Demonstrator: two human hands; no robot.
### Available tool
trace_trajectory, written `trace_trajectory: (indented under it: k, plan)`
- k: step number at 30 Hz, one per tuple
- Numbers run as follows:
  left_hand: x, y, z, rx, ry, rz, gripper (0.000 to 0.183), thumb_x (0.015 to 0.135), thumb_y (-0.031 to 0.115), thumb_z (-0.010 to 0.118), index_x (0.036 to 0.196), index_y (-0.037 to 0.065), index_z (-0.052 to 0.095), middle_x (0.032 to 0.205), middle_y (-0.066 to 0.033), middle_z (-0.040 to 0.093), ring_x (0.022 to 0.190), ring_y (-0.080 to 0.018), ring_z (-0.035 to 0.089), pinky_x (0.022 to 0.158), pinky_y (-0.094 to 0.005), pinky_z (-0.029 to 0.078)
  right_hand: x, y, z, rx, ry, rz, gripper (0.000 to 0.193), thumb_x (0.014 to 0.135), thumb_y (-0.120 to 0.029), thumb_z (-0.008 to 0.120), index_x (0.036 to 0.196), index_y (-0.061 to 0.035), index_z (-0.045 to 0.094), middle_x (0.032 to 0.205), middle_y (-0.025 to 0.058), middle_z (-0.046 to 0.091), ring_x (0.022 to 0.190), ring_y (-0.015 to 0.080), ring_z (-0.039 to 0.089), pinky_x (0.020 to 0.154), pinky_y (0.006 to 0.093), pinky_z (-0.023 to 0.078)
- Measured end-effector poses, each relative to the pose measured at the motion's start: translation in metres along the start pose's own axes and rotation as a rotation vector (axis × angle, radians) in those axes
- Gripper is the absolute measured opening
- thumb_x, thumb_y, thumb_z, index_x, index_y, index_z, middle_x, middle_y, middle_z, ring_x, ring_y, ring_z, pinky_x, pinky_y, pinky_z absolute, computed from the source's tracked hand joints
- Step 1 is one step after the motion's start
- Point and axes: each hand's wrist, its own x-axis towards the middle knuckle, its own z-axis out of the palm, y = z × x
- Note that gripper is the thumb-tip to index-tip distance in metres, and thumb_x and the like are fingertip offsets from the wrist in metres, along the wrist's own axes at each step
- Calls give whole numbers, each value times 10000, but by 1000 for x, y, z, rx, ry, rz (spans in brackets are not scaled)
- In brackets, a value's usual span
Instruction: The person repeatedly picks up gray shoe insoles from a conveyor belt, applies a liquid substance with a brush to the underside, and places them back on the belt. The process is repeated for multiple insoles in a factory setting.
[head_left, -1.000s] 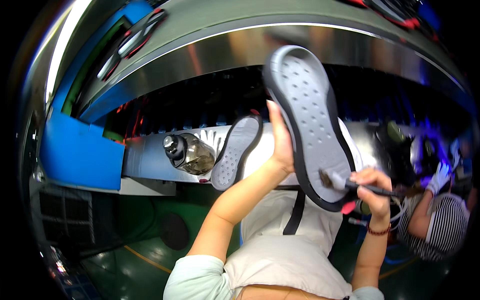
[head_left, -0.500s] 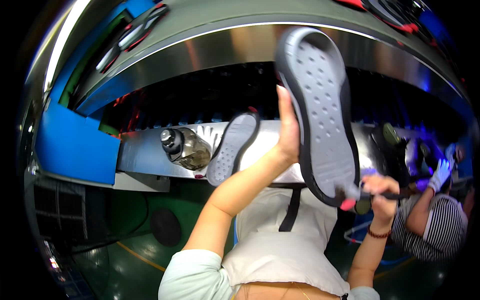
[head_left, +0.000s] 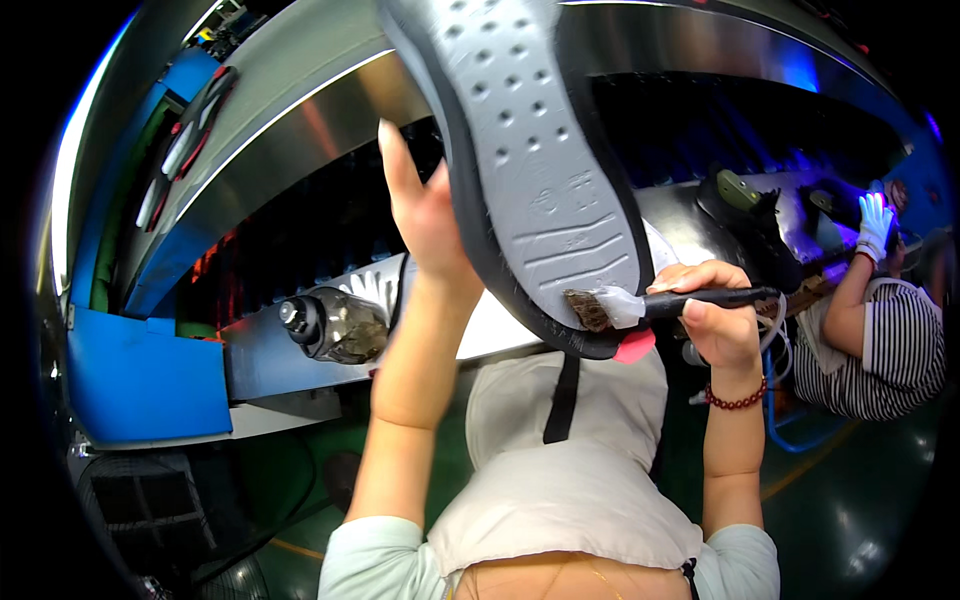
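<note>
A large shoe sole (head_left: 540, 185), grey and dimpled inside with a dark raised rim, is held up close before me. My left hand (head_left: 435, 225) is closed on its left side, thumb up and the other fingers hidden behind it. In my right hand (head_left: 718, 320) is a brush (head_left: 622, 307) with a black handle and a pale collar, pinched between thumb and fingers. Its brown bristles touch the inner face of the sole at the near end, by the rim. A pink tab (head_left: 634, 346) sticks out from that end.
On the metal bench (head_left: 255, 345) stand a clear bottle (head_left: 345, 325) with a dark cap and, behind it, a white glove (head_left: 372, 287). Soles (head_left: 185, 150) lie on the belt at left. Dark shoes (head_left: 750, 225) sit at right, near a co-worker's gloved hand (head_left: 874, 222).
The sole has come closer and swung leftward at its far end. The brush has moved left and its bristles lie further onto the inner face. The second sole on the bench is now mostly hidden.
</note>
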Motion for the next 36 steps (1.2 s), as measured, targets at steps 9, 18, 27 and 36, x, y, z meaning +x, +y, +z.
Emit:
trace_trajectory:
  k: [9, 18, 27, 36]
  plan:
    - [-60, -48, -23, 112, 222, 269, 698, 850, 573, 393, 1291, 33, 398, 1272, -126, 469, 1117, -259, 485, 966, -394, 377, -1, 16, 43, -495, -61, -204, 158, 731, 33, 638, 888, 31, 619, 977, 181, 639, 909, 222, 609, 898, 358, 426]
    - [-43, -37, -7, 109, 442, 341, 538, 831, 445, 497, 1134, 0, 512, 1054, -139, 592, 923, -245, 588, 811, -364, 487, 6, 16, 44, -360, -16, -191, 174, 707, 69, 631, 877, 32, 622, 923, 160, 647, 866, 218, 598, 809, 317, 454]
    - [-38, -23, -12, 131, 429, 303, 485, 813, 362, 509, 1117, -17, 518, 1044, -161, 598, 906, -255, 600, 819, -370, 490, 22, 3, 39, -245, -52, -139, 204, 687, 85, 652, 884, 35, 641, 927, 155, 641, 864, 218, 606, 790, 305, 468]
    - [-35, -6, -16, 107, 348, 236, 425, 819, 313, 499, 1087, -14, 540, 1020, -165, 608, 893, -259, 609, 826, -377, 491, 27, -2, 32, -532, -249, -54, 191, 689, 55, 671, 874, 12, 649, 860, 119, 642, 813, 183, 605, 740, 276, 470]
